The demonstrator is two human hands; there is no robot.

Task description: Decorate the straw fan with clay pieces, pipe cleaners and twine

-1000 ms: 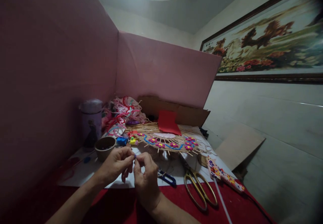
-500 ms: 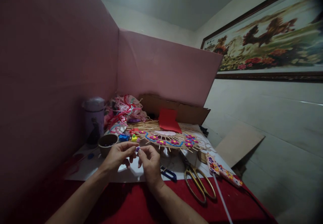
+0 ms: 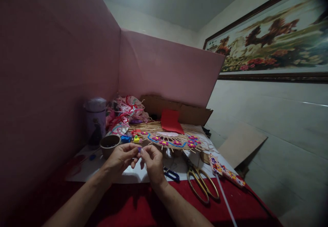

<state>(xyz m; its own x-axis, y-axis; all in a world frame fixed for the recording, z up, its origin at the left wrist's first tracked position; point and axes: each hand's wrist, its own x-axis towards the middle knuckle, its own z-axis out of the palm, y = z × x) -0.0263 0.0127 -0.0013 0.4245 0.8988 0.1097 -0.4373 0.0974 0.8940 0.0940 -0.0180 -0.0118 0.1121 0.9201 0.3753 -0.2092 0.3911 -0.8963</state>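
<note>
Purple clay bit (image 3: 139, 149), tiny and soft-looking, sits pinched between the fingertips of both hands, just in front of the stick fan (image 3: 169, 139) that lies flat on the white sheet (image 3: 84, 170). The left hand (image 3: 120, 158) curls around it from the left, thumb and forefinger closed on the bit. The right hand (image 3: 153, 162) meets it from the right, fingertips also closed on it, other fingers loosely bent. Compared with a second ago, both hands have lifted slightly and moved closer to the fan, and the bit now shows more clearly between the fingertips, so the shaping looks well along.

On the fan, pink and yellow flowers follow a blue wavy line. Left of the fan stand a brown cup (image 3: 109, 144) and a lilac flask (image 3: 95, 117). Right of the fan lie gold scissors (image 3: 202, 185) and a spotted strip (image 3: 227, 174). Behind the fan rests a red paper (image 3: 171, 121). Near the right hand lie small blue snips (image 3: 171, 175).
</note>
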